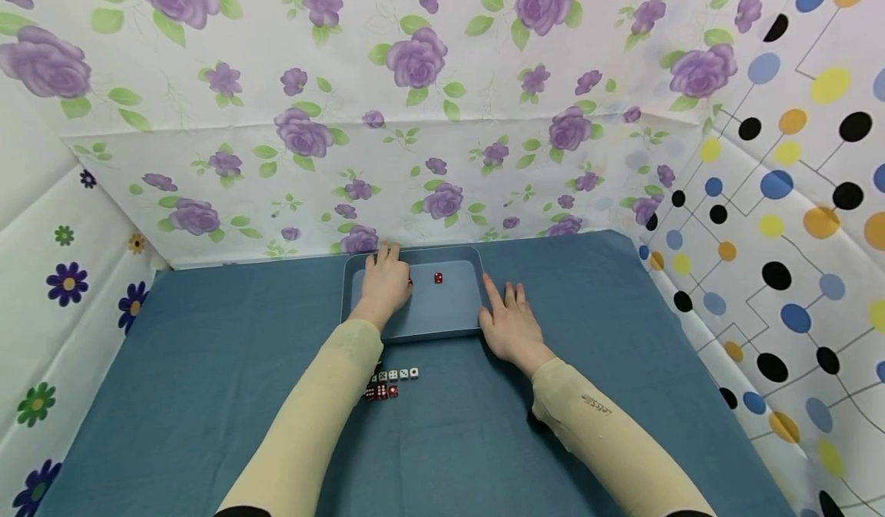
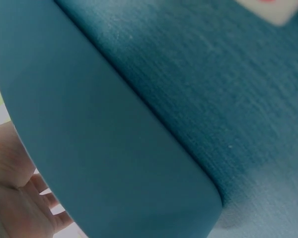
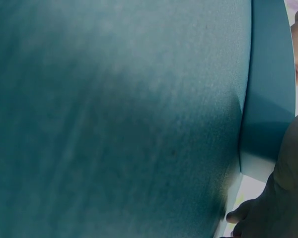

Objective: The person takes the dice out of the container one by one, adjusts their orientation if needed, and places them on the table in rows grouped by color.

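Note:
A shallow blue-grey tray (image 1: 442, 331) lies toward the back of the cloth-covered table. My left hand (image 1: 384, 283) reaches over its left part, palm down, fingertips right at the back rim; in the left wrist view its separated fingers (image 2: 49, 199) show beyond the tray wall. One red die (image 1: 439, 277) lies inside the tray, and another red spot peeks out beside the left hand, mostly hidden by it. At the tray's right side is my right hand (image 1: 512, 325), its fingers extended along the outside and its thumb side at the rim.
In front of the tray a row of white dice (image 1: 393, 375) lies on the blue cloth (image 1: 470, 440), with several red dice (image 1: 382, 392) nearer me, partly covered by the left sleeve (image 1: 325, 394). A flowered sheet (image 1: 442, 156) hangs close behind the tray.

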A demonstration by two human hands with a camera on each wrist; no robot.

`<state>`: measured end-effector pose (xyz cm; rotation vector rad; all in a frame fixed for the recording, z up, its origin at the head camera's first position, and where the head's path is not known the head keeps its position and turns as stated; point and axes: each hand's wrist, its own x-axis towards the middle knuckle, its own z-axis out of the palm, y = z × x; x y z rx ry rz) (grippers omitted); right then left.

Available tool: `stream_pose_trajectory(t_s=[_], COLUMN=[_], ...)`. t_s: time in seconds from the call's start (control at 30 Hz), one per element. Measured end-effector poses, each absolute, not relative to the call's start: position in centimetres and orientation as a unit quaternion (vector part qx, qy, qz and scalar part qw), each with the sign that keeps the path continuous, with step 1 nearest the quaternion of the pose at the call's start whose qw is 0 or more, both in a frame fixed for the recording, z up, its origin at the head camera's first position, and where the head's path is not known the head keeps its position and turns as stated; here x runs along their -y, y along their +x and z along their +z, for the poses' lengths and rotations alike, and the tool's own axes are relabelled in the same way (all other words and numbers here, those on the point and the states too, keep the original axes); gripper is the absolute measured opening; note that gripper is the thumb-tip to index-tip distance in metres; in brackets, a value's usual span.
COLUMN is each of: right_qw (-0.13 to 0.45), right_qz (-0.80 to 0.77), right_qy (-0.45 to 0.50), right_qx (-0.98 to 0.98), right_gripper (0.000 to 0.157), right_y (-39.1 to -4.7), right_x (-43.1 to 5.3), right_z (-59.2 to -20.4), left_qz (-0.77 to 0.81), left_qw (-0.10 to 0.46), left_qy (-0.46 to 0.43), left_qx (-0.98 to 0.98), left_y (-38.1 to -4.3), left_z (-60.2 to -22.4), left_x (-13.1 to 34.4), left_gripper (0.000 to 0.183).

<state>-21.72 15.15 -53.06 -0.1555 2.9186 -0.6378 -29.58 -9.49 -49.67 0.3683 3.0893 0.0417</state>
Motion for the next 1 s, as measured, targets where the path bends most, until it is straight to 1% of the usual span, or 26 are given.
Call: stream_pose_trajectory(t_s=[0.23,0.4,0.63,1.0], right_qw=[0.074,0.073,0.075,0.077], right_qz=[-0.213,-0.215,-0.215,-0.217], right_qy=[-0.052,-0.051,-0.052,-0.051], right_qx=[-0.973,-0.973,-0.972,-0.972], right_gripper=[0.063,0.064,0.064,0.063], right_y=[-21.7,-21.7,-21.7,-21.7], right_x=[-15.1,-15.1,-15.2,-15.1], right_z=[-53.1,-53.1,-53.0,-53.0], left_qz=[0.035,0.06,0.092,0.137], left_qw=[0.01,-0.006,-0.005,-0.022], left_qy=[0.118,0.125,0.148,0.197], left_qx=[-0.992,-0.99,-0.985,-0.971], left_y=[-29.3,-29.1,-28.6,-26.7], left_z=[-49.8,-49.9,-49.7,-48.9], left_x=[9.7,10.0,10.5,11.5], left_gripper=[0.016,0.015,0.015,0.01])
